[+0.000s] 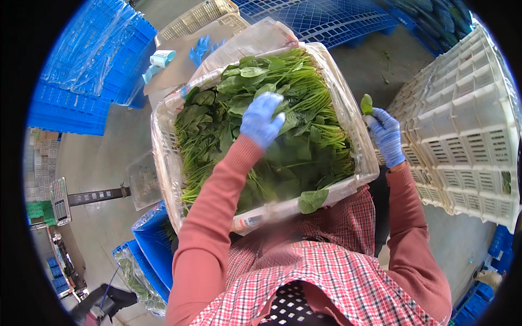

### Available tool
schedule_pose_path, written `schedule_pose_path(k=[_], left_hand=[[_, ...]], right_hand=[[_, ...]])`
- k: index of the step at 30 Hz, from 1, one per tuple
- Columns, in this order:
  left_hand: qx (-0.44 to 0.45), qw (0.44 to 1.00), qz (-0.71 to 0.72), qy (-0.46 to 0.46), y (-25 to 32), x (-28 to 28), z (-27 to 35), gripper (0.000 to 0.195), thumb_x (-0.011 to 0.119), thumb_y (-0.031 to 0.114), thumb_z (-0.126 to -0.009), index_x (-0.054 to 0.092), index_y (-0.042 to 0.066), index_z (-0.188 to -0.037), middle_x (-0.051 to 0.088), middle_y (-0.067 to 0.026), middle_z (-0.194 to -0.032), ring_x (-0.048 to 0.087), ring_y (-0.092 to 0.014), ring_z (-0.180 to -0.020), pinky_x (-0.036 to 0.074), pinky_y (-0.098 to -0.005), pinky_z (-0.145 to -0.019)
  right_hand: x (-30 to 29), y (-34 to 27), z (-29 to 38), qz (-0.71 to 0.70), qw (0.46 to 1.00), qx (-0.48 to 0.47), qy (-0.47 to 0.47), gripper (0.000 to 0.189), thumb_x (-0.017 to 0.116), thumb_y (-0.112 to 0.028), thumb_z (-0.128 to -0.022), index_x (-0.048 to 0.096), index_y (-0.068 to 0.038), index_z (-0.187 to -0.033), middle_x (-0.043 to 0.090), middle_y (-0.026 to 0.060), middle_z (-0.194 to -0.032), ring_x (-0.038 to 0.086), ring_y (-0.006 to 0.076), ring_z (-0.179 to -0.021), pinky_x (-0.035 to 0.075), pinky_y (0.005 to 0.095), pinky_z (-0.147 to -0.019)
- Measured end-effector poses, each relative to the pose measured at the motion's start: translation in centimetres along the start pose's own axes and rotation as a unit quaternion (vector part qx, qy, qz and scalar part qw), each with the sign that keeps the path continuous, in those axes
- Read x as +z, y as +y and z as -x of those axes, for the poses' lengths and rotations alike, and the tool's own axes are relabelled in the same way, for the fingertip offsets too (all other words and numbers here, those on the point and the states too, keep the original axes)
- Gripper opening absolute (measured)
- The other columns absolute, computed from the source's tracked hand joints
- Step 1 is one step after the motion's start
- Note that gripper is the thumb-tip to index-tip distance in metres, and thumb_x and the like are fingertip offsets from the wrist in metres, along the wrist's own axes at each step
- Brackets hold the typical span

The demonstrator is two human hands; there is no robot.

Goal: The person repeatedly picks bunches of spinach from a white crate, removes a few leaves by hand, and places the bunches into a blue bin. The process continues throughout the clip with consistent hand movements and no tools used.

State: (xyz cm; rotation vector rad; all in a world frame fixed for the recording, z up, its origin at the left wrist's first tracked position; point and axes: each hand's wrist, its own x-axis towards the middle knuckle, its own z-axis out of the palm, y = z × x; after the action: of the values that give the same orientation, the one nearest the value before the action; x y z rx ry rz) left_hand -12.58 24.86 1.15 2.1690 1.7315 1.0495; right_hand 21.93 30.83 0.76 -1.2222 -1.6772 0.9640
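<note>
A white plastic crate, lined with clear film and printed paper, stands before me, filled with leafy greens that look like spinach. My left hand, in a blue glove, rests on the leaves near the middle, fingers spread; whether it grips any leaf is not clear. Outside the crate's right side, my right hand, gloved alike, pinches a single green leaf between thumb and finger. One loose leaf lies over the crate's near rim.
Stacked white crates stand close on the right. Film-wrapped blue crates are at the upper left. A platform scale stands left of the greens. Blue gloves lie on brown paper behind. Beyond is a blue plastic pallet.
</note>
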Motion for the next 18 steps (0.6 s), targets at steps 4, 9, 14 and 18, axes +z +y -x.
schedule_pose_path(k=[4, 9, 14, 18], left_hand=[[-0.006, 0.979, -0.189, -0.081, -3.0, 3.2, -9.3, 0.071, 0.071, 0.036, -0.084, 0.044, 0.006, -0.143, 0.047, -0.0183, -0.144, 0.039, -0.036, -0.138, 0.03, -0.0429, -0.116], [-0.164, 0.942, -0.174, -0.234, -6.2, 4.0, -16.3, 0.109, 0.085, 0.046, -0.068, 0.03, 0.0, -0.15, 0.038, -0.0235, -0.151, 0.034, -0.036, -0.142, 0.028, -0.0394, -0.118], [-0.157, 0.928, -0.226, -0.251, -7.5, 5.3, -15.7, 0.11, 0.085, 0.049, -0.066, 0.032, 0.0, -0.15, 0.039, -0.0226, -0.151, 0.036, -0.035, -0.141, 0.03, -0.0396, -0.117], [-0.158, 0.937, -0.197, -0.242, -9.0, 5.8, -15.2, 0.102, 0.082, 0.049, -0.07, 0.037, 0.003, -0.149, 0.041, -0.021, -0.15, 0.037, -0.034, -0.141, 0.032, -0.0399, -0.116]], right_hand=[[-1.3, 1.8, -3.5, 0.18, 0.98, 0.075, 0.039, 0.026, 0.07, -0.007, -0.089, 0.068, 0.0, -0.115, 0.069, 0.0017, -0.095, 0.06, 0.0095, -0.084, 0.051, 0.0249, -0.077], [2.8, -1.1, -3.7, 0.181, 0.97, -0.139, 0.083, 0.032, 0.069, -0.006, -0.086, 0.066, -0.002, -0.118, 0.065, 0.0115, -0.12, 0.063, 0.0216, -0.11, 0.051, 0.0315, -0.092], [10.6, -2.7, -13.1, 0.212, 0.968, -0.132, 0.024, 0.023, 0.065, -0.029, -0.09, 0.071, -0.008, -0.095, 0.068, 0.0128, -0.092, 0.066, 0.0287, -0.088, 0.051, 0.0401, -0.079], [15.1, -2.1, -18.5, 0.336, 0.933, -0.13, 0.0, 0.042, 0.073, -0.04, -0.084, 0.067, -0.012, -0.115, 0.069, 0.0127, -0.108, 0.064, 0.0304, -0.104, 0.05, 0.0429, -0.09]])
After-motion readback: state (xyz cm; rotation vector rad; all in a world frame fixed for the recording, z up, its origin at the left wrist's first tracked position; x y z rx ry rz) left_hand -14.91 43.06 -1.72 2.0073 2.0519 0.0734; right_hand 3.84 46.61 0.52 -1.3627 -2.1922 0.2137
